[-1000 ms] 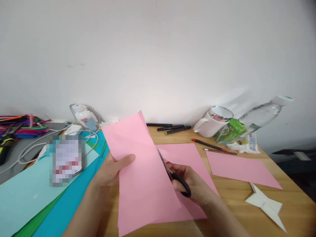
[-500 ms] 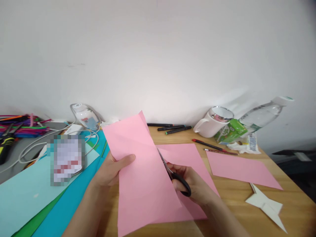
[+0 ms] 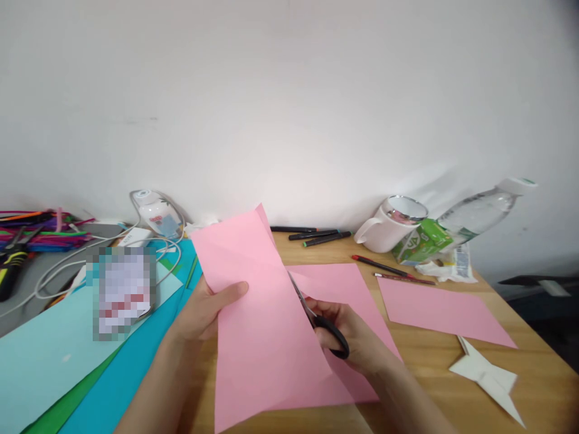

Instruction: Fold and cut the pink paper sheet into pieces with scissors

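Since the pink sheet (image 3: 257,325) is held up off the table (image 3: 429,374) and sags along its free lower edge, I judge it light, thin and floppy, and easy to crease or tear. Best hold is probably a pinch at an edge near the cut line, to keep it taut.

Left hand (image 3: 205,310): clamped on the sheet's left edge, thumb on the front, fingers hidden behind.

Right hand (image 3: 357,340): closed through the black handle of the scissors (image 3: 319,318), blades at the sheet's right edge. Cannot tell how far the blades gape.

More pink paper (image 3: 348,283) lies flat under the right hand; same sheet or separate, cannot tell. A further pink piece (image 3: 443,310) lies flat to the right, with a white folded star (image 3: 486,377) near it.

Containers, back right:
- white mug (image 3: 384,232), contents not readable
- clear bottle (image 3: 479,211), capped, seems to hold water
- green carton (image 3: 423,238), just beside the mug and in front of the bottle
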Demonstrator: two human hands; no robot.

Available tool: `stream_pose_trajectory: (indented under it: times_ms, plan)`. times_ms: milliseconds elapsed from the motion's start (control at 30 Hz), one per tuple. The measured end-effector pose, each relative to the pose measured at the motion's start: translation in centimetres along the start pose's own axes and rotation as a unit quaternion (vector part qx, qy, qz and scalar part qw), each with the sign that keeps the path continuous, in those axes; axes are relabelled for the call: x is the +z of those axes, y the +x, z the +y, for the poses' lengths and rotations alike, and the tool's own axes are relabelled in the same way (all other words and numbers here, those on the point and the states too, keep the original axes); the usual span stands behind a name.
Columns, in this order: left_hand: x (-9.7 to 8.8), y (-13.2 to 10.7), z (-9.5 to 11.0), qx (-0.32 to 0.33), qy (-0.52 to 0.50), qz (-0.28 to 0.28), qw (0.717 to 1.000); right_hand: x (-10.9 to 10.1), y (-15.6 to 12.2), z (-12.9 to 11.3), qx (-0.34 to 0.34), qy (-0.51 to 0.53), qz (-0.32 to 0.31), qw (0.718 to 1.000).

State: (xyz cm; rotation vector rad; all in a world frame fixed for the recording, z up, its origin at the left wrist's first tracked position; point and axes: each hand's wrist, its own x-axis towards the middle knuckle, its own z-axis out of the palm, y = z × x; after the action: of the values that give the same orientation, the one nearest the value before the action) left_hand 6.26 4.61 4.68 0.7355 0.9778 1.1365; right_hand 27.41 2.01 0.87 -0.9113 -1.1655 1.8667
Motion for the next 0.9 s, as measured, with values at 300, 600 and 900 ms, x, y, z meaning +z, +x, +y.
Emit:
stream_pose_trajectory:
  times_ms: [300,600,900]
  plan:
    - [0.02,-0.05,0.22,-0.014,-0.009,-0.004,1.0,-0.13,0.04,0.12,0.005,-0.009,0.001,1.0]
    - [-0.08,-0.2,0.29,-0.017,0.0,0.003,1.0,-0.15,0.09,0.15,0.004,-0.02,-0.002,1.0]
    - [-0.06,-0.34,0.45,-0.032,-0.012,-0.001,0.999,0.05,0.19,-0.28,0.01,-0.009,-0.006,1.0]
